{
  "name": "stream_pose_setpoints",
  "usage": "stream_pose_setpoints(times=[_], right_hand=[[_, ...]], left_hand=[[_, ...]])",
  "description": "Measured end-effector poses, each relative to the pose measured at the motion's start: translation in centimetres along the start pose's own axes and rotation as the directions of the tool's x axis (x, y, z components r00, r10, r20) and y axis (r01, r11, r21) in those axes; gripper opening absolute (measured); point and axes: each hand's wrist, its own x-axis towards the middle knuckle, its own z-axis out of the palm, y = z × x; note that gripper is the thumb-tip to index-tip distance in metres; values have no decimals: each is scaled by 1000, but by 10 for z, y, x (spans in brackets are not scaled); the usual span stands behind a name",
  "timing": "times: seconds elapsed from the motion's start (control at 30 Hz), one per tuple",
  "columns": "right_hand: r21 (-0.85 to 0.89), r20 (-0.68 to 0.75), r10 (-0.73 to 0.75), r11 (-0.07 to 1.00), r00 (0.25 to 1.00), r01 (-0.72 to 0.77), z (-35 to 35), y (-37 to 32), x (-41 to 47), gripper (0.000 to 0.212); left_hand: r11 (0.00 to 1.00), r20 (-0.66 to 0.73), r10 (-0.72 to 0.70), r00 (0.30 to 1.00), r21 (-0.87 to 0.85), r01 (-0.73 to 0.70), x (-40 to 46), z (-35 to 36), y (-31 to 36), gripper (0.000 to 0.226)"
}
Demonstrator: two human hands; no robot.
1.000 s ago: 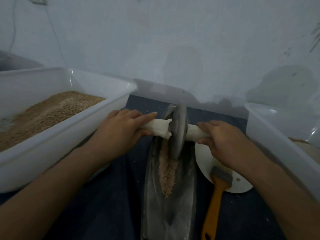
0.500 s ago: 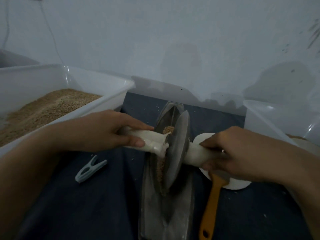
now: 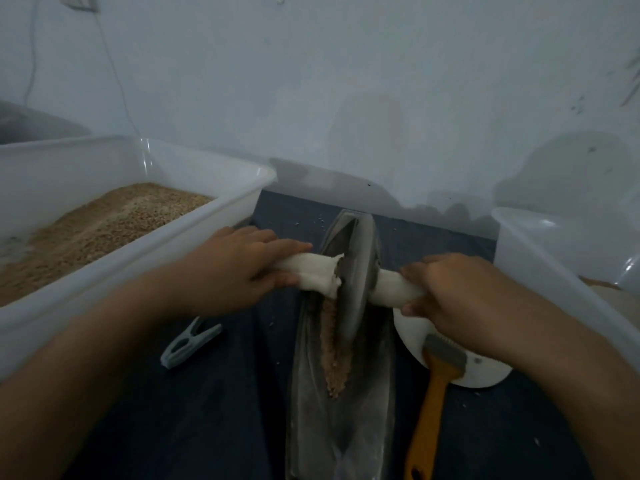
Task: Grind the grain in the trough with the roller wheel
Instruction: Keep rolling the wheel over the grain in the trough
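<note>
A long boat-shaped metal trough [image 3: 370, 393] lies lengthwise on the dark blue cloth. A strip of brown grain [image 3: 334, 355] runs along its groove. The grey metal roller wheel [image 3: 358, 278] stands upright in the far half of the trough, on a white wrapped axle. My left hand [image 3: 242, 271] grips the axle's left handle [image 3: 311, 271], with fingers over the top. My right hand [image 3: 450, 289] grips the right handle [image 3: 391, 289].
A white plastic tub [image 3: 194, 244] holding tan grain stands at the left. Another white tub [image 3: 554, 268] stands at the right. A grey clothes peg [image 3: 190, 342] lies left of the trough. A yellow-handled brush [image 3: 433, 386] rests across a white round lid [image 3: 485, 372] on the right.
The wheel rolled toward me along the trough, then back away to the far half. Both hands stayed on the handles throughout.
</note>
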Motion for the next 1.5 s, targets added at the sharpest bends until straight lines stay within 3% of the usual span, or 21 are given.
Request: stream_pose_setpoints(times=[0.1, 0.2, 0.27, 0.33, 0.5, 0.6, 0.7, 0.77, 0.83, 0.93, 1.0, 1.1, 1.17, 1.2, 1.3, 1.37, 1.43, 1.5], right_hand=[[57, 104, -69, 996, 992, 63, -17, -6, -20, 23], [157, 155, -92, 985, 984, 67, -28, -7, -32, 28], [129, 107, -82, 989, 991, 68, -22, -8, -31, 19], [53, 46, -50, 997, 998, 48, -10, -8, -21, 7], [33, -149, 103, 995, 983, -99, 25, 8, 14, 32], [-37, -211, 97, 994, 973, -108, 36, 10, 18, 38], [2, -115, 55, 998, 992, -55, 27, 5, 11, 31], [-4, -28, -4, 1000, 1000, 4, 13, -1, 2, 18], [50, 54, -60, 997, 997, 57, -1, -3, -11, 20], [152, 141, -103, 985, 985, 82, -18, -6, -27, 23], [126, 137, -100, 989, 986, 83, -16, -7, -29, 22], [132, 83, -39, 991, 996, 28, -1, -4, -16, 13], [140, 34, 34, 989, 999, -38, 15, -1, -2, 19], [95, -29, 64, 994, 998, -61, 25, 2, 5, 11], [-2, -253, 134, 990, 958, -139, 48, 8, 19, 31], [-22, -276, 130, 990, 952, -141, 51, 9, 19, 35], [-56, -211, 94, 993, 973, -108, 48, 9, 15, 33], [-4, -114, 34, 999, 993, -35, 36, 8, 8, 19]], left_hand=[[988, 194, 99, 976, -139, -72, -10, -16, -2, 48], [954, 278, 129, 952, -297, -43, -16, -26, -3, 44], [949, 285, 101, 953, -316, -6, -15, -26, -1, 51], [971, 206, 55, 977, -240, -4, -9, -18, 2, 48], [982, -192, -88, 977, 149, 117, 5, 16, 9, 53], [979, -239, -81, 968, 162, 122, 9, 22, 8, 53], [995, -144, -51, 988, 81, 63, 6, 11, 3, 51], [999, 33, -16, 999, -33, 17, 0, -2, 1, 51], [978, 193, 39, 980, -210, 2, -9, -16, 0, 51], [944, 250, 119, 961, -328, -31, -16, -25, -2, 41], [943, 246, 117, 962, -332, -29, -15, -25, -1, 44], [970, 187, 59, 981, -241, -12, -8, -18, 1, 58], [999, 68, 7, 998, -43, -4, -2, -5, 3, 68], [997, -13, -26, 1000, 75, 27, 0, 3, 3, 68], [945, -176, -88, 981, 297, 138, 7, 23, 8, 63], [942, -186, -80, 979, 307, 135, 8, 25, 9, 59], [967, -147, -50, 988, 241, 84, 7, 19, 5, 52], [995, -10, -29, 1000, 99, 30, 2, 7, 2, 47]])
